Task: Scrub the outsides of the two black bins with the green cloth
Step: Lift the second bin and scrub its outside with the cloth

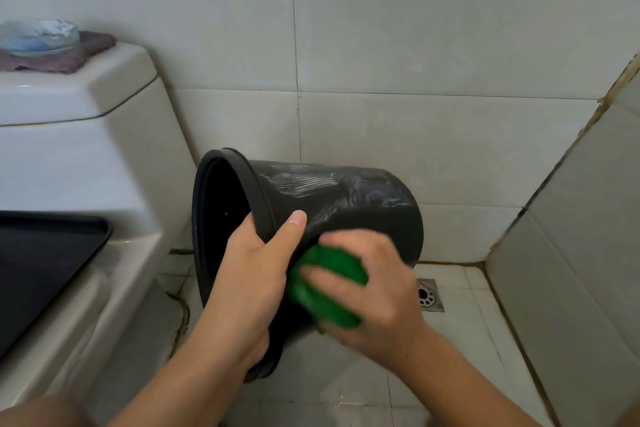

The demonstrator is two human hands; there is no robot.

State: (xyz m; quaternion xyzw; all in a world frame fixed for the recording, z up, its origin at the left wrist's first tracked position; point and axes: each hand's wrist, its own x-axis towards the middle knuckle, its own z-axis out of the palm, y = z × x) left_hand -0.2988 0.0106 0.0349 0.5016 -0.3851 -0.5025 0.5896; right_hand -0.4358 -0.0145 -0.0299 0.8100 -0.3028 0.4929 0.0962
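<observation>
From where I sit watching the head view, the biggest thing is the white tiled wall (pixel 381 45) filling the far side, meeting a second tiled wall on the right at a corner with stained, brownish grout. Next is the white toilet (pixel 86 156) on the left, its cistern lid carrying a crumpled greyish-purple rag (pixel 65 61) with a shallow clear tub (pixel 38 36) resting on top of it; near the left edge I see the dark toilet seat lid (pixel 45 260). The pale tiled floor (pixel 467 340) runs along the near side, wet in patches. In the middle is one black bin (pixel 346 198), tipped on its side with the open mouth facing left and the base pointing right toward the wall corner; its upper side shows pale soapy smears (I can see only this one bin). My left hand (pixel 249 274) grips the bin at the rim, thumb lying over the outer wall and fingers curled inside out of sight. My right hand (pixel 370 288) is clamped round the green cloth (pixel 329 291), bunched into a wad and pressed against the near side of the bin's outer wall, just beside the left thumb. Smallest is the round metal floor drain (pixel 427 295), on the floor right of the right hand.
</observation>
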